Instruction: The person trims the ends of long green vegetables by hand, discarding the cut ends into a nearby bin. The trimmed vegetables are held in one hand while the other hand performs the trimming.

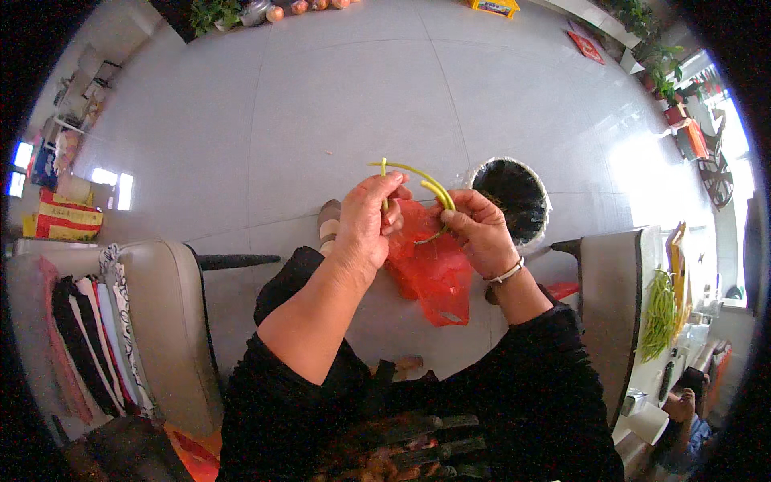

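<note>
My left hand (368,217) is closed around a short piece of green stem (384,172) that stands upright between thumb and fingers. In my right hand (480,226) are curved green stems (443,194), pinched by thumb and fingers; they look like long beans or garlic stems. One thin stem arcs from there towards the top of my left hand. Below both hands a red plastic bag (430,271) lies between my legs. Just beyond my right hand is a round bin with a black liner (512,193).
Chairs flank me; folded clothes (102,343) lie over the left one (171,325). A pile of long green stems (658,316) lies on a surface at the right, near a person (686,416). A yellow crate (495,7) and potted plants (214,15) stand at the floor's far side.
</note>
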`<state>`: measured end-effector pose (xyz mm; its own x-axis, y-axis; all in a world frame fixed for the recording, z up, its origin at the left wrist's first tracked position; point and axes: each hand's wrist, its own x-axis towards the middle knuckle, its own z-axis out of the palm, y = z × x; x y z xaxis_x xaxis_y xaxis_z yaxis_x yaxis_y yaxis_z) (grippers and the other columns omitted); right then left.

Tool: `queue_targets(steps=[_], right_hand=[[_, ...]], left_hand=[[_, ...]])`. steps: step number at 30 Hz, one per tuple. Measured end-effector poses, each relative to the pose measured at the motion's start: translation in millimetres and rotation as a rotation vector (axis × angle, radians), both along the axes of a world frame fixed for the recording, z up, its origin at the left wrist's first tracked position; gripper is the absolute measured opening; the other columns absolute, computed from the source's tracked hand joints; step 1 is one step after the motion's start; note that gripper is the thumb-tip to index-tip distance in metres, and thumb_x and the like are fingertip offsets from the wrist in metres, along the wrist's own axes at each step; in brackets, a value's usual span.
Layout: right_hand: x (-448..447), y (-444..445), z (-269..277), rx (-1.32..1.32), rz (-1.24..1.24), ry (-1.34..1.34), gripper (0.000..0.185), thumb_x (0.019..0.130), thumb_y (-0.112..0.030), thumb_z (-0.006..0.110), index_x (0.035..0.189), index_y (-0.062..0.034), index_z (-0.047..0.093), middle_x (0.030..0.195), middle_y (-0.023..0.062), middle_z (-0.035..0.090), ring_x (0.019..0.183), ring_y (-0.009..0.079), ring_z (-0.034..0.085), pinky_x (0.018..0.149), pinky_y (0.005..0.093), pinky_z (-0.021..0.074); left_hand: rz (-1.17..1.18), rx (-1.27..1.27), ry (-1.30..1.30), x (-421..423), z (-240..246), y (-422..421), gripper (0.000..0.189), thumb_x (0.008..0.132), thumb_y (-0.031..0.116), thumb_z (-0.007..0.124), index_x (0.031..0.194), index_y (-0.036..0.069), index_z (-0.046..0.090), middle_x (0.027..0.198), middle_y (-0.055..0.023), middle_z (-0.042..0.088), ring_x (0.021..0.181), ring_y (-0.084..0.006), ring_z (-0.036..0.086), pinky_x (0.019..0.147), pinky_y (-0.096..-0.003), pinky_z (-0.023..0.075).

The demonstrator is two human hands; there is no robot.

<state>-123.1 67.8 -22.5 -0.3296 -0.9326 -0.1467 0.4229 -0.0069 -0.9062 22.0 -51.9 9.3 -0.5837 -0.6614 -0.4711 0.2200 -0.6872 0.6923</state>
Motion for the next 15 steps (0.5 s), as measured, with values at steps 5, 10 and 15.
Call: queue_targets(steps=[5, 10, 15], right_hand=[[-3.0, -3.9, 6.4, -0.042, -0.019, -0.106, 0.023, 0.087, 0.003, 0.058, 0.11, 0.0002, 0.059, 0.1, 0.0105, 0.067, 0.091, 0.0188, 0.065, 0.082, 0.031, 0.0526], [-1.5, -2.5, 11.4, -0.025, -0.026, -0.084, 0.02, 0.086, 0.001, 0.06, 0.106, 0.0006, 0.06, 0.099, 0.011, 0.067, 0.091, 0.0184, 0.065, 0.08, 0.0296, 0.0523], [0.5, 3.7, 16.0, 0.025, -0.037, -0.008, 0.021, 0.088, -0.002, 0.06, 0.108, 0.0017, 0.06, 0.099, 0.0103, 0.067, 0.089, 0.0163, 0.064, 0.08, 0.0281, 0.0517]], left_hand=[[-0.083, -0.052, 0.064, -15.5, -0.1, 12.2, 0.017, 0.081, 0.019, 0.069, 0.09, 0.007, 0.061, 0.073, 0.003, 0.056, 0.051, -0.0034, 0.041, 0.046, -0.0195, 0.0302], [-0.105, -0.093, 0.057, -18.3, -2.3, 17.3, 0.018, 0.081, 0.02, 0.068, 0.093, 0.008, 0.061, 0.072, 0.0037, 0.057, 0.052, -0.004, 0.044, 0.047, -0.0203, 0.0315], [-0.065, -0.074, 0.063, -17.1, -2.5, 22.5, 0.011, 0.081, 0.014, 0.068, 0.088, 0.009, 0.061, 0.067, 0.0035, 0.056, 0.05, -0.0033, 0.043, 0.046, -0.0176, 0.0315]])
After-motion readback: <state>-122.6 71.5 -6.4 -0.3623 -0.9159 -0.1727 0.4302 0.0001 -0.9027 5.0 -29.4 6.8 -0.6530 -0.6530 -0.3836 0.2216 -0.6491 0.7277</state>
